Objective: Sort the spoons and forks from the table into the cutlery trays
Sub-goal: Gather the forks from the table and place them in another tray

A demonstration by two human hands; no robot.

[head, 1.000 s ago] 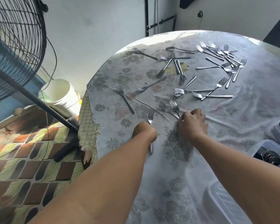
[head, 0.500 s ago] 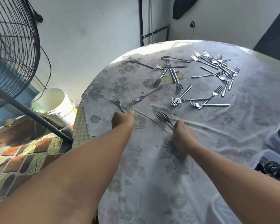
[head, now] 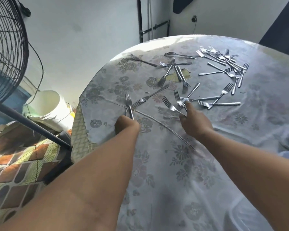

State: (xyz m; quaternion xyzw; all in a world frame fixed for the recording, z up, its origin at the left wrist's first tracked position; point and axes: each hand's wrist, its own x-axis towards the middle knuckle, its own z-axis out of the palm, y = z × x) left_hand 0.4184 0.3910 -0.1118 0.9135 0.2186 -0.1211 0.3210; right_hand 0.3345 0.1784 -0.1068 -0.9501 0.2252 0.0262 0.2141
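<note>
Nearest to the camera, two bare forearms reach forward over the round table (head: 173, 189), which is covered with a pale flowered cloth. At the lower right edge a white plastic tray (head: 250, 219) is partly visible; what it contains I cannot tell.

Further forward, the left hand (head: 126, 125) is closed into a fist near the left edge of the table. Its fingers are curled around the handles of two forks (head: 128, 104), whose prongs stand out beyond the knuckles and cross each other a little.

To the right of it, the right hand (head: 194, 121) grips two more forks (head: 172, 104) by the handles, with the prongs pointing away to the upper left. Its index finger is stretched out and touches the head of a fork lying flat (head: 200, 98) on the cloth.

Beyond both hands, many loose forks (head: 223, 64) lie scattered over the far half of the table, some crossing each other, most thickly at the far right.

Off the table on the left, a white bucket (head: 47, 105) stands on the tiled floor, and a large black fan (head: 5, 47) fills the upper left corner.
</note>
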